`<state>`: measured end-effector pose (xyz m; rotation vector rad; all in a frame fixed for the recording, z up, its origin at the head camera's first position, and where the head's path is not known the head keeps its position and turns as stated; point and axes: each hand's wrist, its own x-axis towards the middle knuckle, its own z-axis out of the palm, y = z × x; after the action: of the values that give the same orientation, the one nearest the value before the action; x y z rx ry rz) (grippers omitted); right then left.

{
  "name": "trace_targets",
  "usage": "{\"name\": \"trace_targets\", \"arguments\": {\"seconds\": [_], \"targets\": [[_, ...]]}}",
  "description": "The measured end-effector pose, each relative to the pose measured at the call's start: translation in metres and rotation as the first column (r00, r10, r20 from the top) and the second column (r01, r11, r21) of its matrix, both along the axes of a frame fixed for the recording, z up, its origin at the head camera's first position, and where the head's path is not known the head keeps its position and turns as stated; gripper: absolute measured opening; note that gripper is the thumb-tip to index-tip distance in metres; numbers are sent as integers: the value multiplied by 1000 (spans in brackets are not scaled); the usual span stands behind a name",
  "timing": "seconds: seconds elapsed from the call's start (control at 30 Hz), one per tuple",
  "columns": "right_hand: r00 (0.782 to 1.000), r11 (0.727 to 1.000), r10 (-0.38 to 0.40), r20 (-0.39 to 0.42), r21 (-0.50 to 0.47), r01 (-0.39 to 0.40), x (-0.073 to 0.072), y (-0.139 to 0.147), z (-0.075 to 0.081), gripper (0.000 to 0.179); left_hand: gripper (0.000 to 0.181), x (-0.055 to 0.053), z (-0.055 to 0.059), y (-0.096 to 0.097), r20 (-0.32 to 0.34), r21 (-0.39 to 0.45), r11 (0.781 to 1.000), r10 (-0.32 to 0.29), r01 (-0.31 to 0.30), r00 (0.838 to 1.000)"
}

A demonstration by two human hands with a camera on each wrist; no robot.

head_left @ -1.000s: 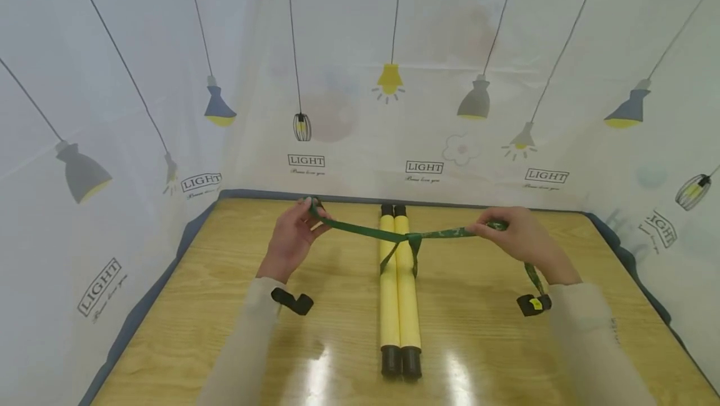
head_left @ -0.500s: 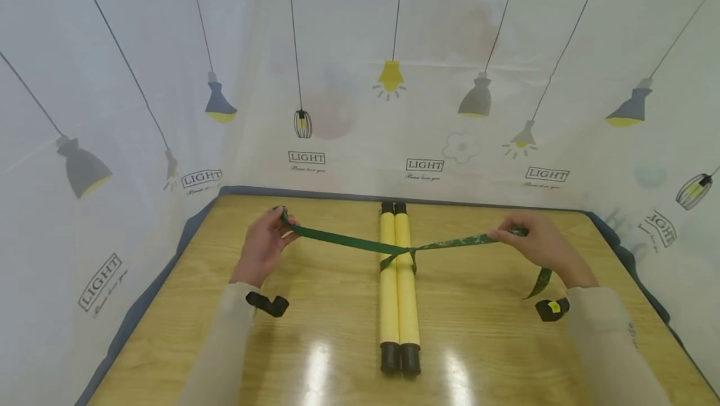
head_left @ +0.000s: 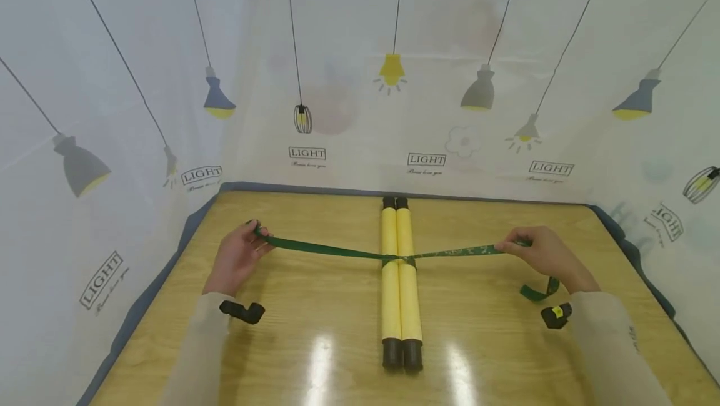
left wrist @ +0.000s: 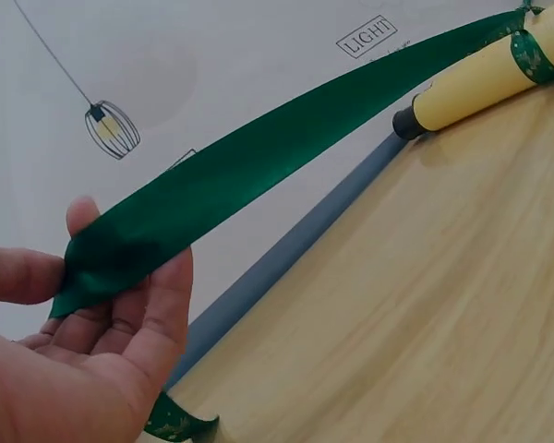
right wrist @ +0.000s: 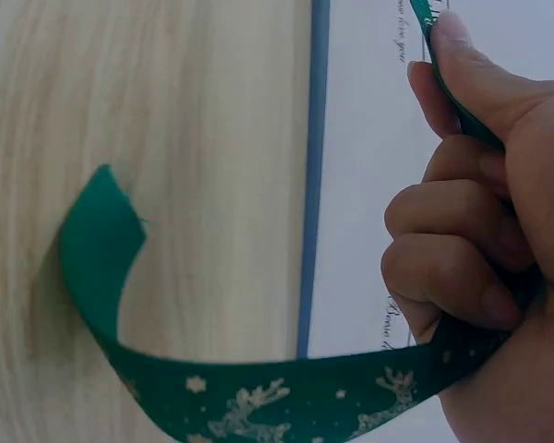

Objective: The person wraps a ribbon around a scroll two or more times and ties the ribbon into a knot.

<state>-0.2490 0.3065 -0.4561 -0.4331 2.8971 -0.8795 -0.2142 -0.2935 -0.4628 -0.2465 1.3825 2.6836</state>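
Note:
Two yellow rods (head_left: 409, 306) with black end caps lie side by side on the table, pointing away from me. A green ribbon (head_left: 326, 249) wraps around both, crossing in a half knot on top of them. My left hand (head_left: 236, 257) pinches one end between thumb and fingers, and the plain green side faces up in the left wrist view. My right hand (head_left: 548, 257) grips the other end with curled fingers. Its loose tail (right wrist: 258, 397), printed with pale reindeer and stars, hangs below that palm. Both ribbon ends run nearly straight out sideways from the rods.
The wood-grain table (head_left: 326, 306) has a blue-grey border (head_left: 315, 189) along its back and sides. White cloth (head_left: 360, 125) printed with hanging lamps encloses it. A small black wrist camera (head_left: 243, 311) sits on the left cuff, another black camera (head_left: 557, 315) on the right.
Both hands have moved apart, the left farther, and somewhat lower. The ribbon's loose loop over the rods has drawn down and tightened against them. Each hand keeps its end.

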Motion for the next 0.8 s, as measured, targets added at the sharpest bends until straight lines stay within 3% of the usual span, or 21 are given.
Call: {"name": "trace_targets", "arguments": {"seconds": [0.23, 0.5, 0.67, 0.8], "targets": [[999, 1000, -18, 44, 22, 17, -3, 3, -13, 34, 33, 5, -8, -9, 108, -98, 995, 0, 11, 994], [999, 999, -18, 40, 47, 16, -2, 1, -27, 35, 18, 5, -18, -13, 205, -215, 977, 33, 12, 978], [999, 1000, 12, 44, 26, -13, -2, 2, -34, 35, 23, 6, -25, -13, 272, -223, 975, 61, 1, 960], [997, 999, -20, 70, 49, 16, -1, 12, -34, 39, 25, 4, -25, -14, 268, -197, 980, 67, -13, 961]]}}
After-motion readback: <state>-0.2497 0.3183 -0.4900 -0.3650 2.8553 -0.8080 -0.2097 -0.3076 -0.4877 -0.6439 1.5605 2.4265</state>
